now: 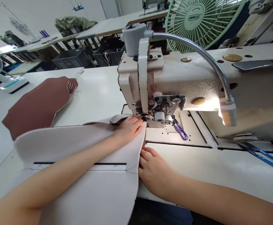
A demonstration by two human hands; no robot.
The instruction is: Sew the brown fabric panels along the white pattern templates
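Note:
A large white-backed fabric panel [108,193] lies over the table, its right edge under the needle area of the sewing machine [169,78]. My left hand [129,128] rests flat on the panel's upper corner, fingertips close to the presser foot [144,118]. Lower down, my right hand [156,172] grips the panel's right edge, with its fingers curled at the edge and partly hidden. A sliver of reddish-brown face shows along that edge. Across the panel runs a white strip with a black line [110,165]. Purple thread snips [180,129] lie on the machine bed.
Stacked reddish-brown panels [38,103] lie at the left on the white table [99,84]. A lit gooseneck lamp [227,112] hangs over the bed. Blue-handled scissors [267,157] lie at the right. Behind stand a green fan [194,18] and grey crates [72,58].

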